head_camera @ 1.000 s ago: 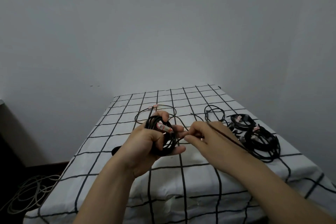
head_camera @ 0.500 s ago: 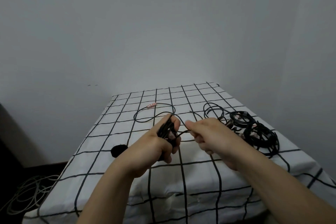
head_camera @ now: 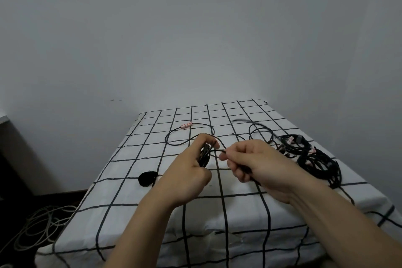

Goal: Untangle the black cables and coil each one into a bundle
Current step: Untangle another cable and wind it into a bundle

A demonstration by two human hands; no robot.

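My left hand (head_camera: 189,172) grips a small coil of black cable (head_camera: 204,153) above the middle of the table. My right hand (head_camera: 254,163) pinches the free strand (head_camera: 217,150) that runs from the coil, close beside the left hand. The rest of that cable lies as a loose loop (head_camera: 189,135) on the cloth behind, ending in a pink plug (head_camera: 186,125). Another loose black loop (head_camera: 261,135) lies behind my right hand. A pile of coiled black cables (head_camera: 313,156) with pink tags sits at the right.
The table (head_camera: 130,202) wears a white cloth with a black grid and stands in a wall corner. A small black object (head_camera: 148,178) lies left of my left hand. Pale cables (head_camera: 39,226) lie on the floor at the left.
The coil in my left hand has turned edge-on and my fingers have closed round it. My right hand has shifted its pinch along the strand, staying near the coil. A far cable end blurs in motion.
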